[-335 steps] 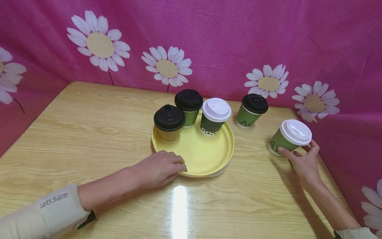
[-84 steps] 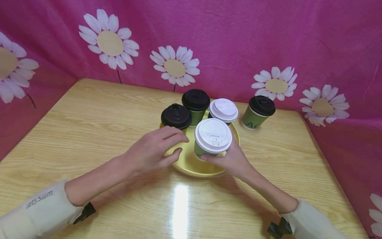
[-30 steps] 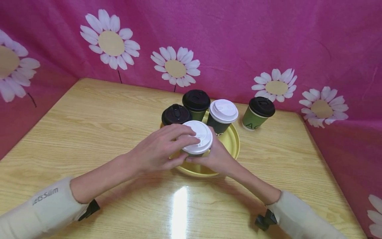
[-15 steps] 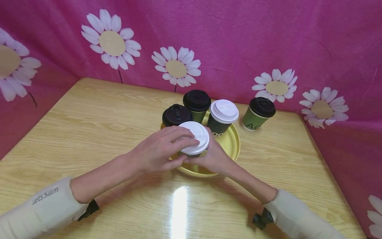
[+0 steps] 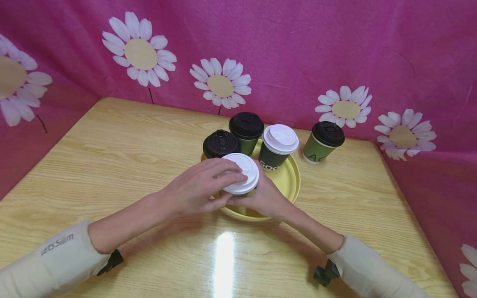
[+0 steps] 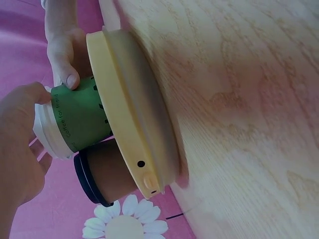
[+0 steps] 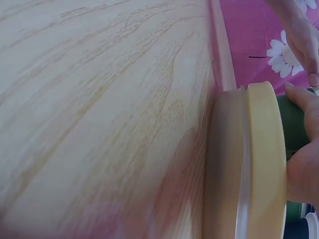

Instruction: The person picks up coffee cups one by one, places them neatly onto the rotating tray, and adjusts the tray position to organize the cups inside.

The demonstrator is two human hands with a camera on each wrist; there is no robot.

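Note:
A green paper coffee cup with a white lid (image 5: 250, 166) stands at the near left of the round yellow tray (image 5: 293, 182). My right hand (image 5: 269, 196) grips its green sleeve (image 6: 79, 114) low down, from the right. From the left, my left hand (image 5: 197, 186) holds the lid, fingers over its top and thumb at its rim. Right behind stands a brown cup with a black lid (image 5: 221, 143). Further back on the tray are a green cup with a black lid (image 5: 246, 125) and a dark cup with a white lid (image 5: 278, 142).
One more green cup with a black lid (image 5: 322, 142) stands on the wooden table (image 5: 141, 157), right of the tray. A pink cloth (image 5: 279, 49) printed with daisies hangs behind the table and at its sides.
The white-lidded green cup came from the table's right side onto the tray in my right hand. My left hand left the tray rim for its lid. Lately the cup shifted slightly left.

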